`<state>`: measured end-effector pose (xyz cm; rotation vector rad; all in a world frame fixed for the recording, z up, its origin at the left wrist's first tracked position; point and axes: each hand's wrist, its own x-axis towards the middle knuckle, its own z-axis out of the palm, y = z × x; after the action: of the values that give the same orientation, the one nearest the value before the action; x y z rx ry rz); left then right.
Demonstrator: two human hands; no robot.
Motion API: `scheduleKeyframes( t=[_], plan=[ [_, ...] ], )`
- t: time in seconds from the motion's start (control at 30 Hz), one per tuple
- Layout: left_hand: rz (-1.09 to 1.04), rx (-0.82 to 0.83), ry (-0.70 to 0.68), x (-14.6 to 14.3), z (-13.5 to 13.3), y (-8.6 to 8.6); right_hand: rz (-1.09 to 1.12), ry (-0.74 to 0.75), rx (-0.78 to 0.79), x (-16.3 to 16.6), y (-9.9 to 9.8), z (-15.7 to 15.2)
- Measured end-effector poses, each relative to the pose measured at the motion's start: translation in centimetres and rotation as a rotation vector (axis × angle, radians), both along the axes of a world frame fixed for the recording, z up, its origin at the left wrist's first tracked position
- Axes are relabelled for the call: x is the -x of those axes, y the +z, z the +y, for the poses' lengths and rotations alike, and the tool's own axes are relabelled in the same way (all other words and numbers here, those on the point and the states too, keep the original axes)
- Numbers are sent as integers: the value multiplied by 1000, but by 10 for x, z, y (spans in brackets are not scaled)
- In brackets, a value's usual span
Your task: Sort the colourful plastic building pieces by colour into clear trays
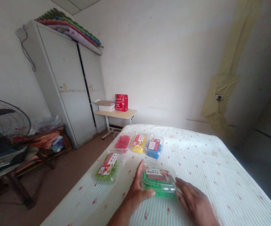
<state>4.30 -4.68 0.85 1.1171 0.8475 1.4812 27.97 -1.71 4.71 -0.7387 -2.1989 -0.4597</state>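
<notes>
we see the clear plastic clamshell box of green pieces (pixel 159 183) on the white striped bed cover with red dots (pixel 208 163), close to us, with our left hand (pixel 137 192) wrapped on its left end and our right hand (pixel 194 202) flat and wide, fingertips touching its right end. we judge it light, thin-walled, slick and easy to crush, so it's best held by the stiffer rim at both short ends. its red-and-white label is too small to read, same for the second green box (pixel 107 166) and the red box (pixel 122 142), yellow box (pixel 138 143) and blue box (pixel 154 147) beyond.

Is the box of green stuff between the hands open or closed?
Closed, it seems: on the green box the labelled clear lid sits flat, with the left hand and right hand against its sides.
</notes>
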Motion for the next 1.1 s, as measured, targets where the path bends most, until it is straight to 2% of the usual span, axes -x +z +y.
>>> scheduleKeyframes(
  t=[0.13,0.3,0.53,0.77,0.9,1.0,1.1],
  plan=[
    [211,-29,127,-13,-5,-1,-70,-66,-79,8,2,0],
    [510,-44,371,-29,-8,-5,0,73,-122,30,4,-5],
    [743,-135,443,-34,-12,-8,-39,195,-107,49,17,-21],
    [755,-161,467,-35,-10,-13,-36,233,-112,49,12,-24],
    [742,-152,470,-35,-8,-16,30,237,-44,49,7,-24],
    [729,-197,482,-35,-8,-14,36,245,21,49,7,-25],
    [740,-256,507,-36,-10,-9,-39,261,-6,45,10,-25]
  ],
)
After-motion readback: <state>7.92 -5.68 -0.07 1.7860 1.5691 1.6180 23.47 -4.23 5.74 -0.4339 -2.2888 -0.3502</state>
